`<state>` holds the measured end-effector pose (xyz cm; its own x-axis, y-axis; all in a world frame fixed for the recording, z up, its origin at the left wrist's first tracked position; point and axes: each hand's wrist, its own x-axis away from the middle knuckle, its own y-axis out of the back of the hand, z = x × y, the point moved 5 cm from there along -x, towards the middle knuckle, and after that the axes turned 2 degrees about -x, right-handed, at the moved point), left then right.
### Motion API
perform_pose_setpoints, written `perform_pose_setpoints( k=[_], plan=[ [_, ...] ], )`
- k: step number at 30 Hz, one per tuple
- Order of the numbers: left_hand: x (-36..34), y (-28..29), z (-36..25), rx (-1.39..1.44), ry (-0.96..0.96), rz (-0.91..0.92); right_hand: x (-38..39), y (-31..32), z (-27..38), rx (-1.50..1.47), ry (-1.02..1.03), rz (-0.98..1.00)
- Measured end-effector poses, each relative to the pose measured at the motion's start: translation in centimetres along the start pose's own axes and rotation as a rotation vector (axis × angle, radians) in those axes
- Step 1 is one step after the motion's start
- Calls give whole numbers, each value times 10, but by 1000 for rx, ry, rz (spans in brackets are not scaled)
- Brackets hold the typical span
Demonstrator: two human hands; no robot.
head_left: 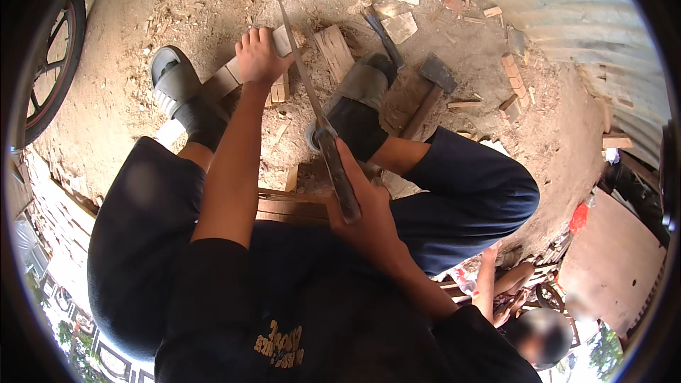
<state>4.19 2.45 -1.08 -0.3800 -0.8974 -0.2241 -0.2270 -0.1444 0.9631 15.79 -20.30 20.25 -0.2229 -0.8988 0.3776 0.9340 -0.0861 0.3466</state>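
My right hand [365,209] is wrapped around the dark handle of a handsaw [306,79]. The long, narrow blade points away from me, tapering to a tip beyond the wood. My left hand [258,60] grips a pale wooden plank [222,82] near its far right end, fingers over the top. The blade lies just right of that hand, alongside the plank's end; whether the teeth touch the wood cannot be made out. Close to the left foot's grey sandal [174,85], the plank runs on toward the lower left. A small wood block [281,90] sits beneath it.
Between my feet lies a wood block [333,51]. A dark-bladed tool [384,40] and a hammer-like tool [438,74] lie by my right sandal [363,84]. Offcuts [513,72] litter the dirt. A wheel [57,64] stands left, corrugated sheeting [567,7] right. Another person [489,280] sits lower right.
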Motion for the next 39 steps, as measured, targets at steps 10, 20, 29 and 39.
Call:
perform_pose_setpoints(
  k=[10, 20, 29, 39],
  plan=[
    [-13, -3, 2, -77, -20, -26, 33, 21, 3, -110, -37, -17],
    [-8, -8, -1, -74, -4, -8, 21, 19, -10, -161, -17, -11],
    [-10, -23, 5, -60, -55, -35, -18, -3, -14, -16, -22, -38],
    [-7, -30, 9, -104, -56, -1, 1, -9, -6, 29, -83, -15]
  ],
)
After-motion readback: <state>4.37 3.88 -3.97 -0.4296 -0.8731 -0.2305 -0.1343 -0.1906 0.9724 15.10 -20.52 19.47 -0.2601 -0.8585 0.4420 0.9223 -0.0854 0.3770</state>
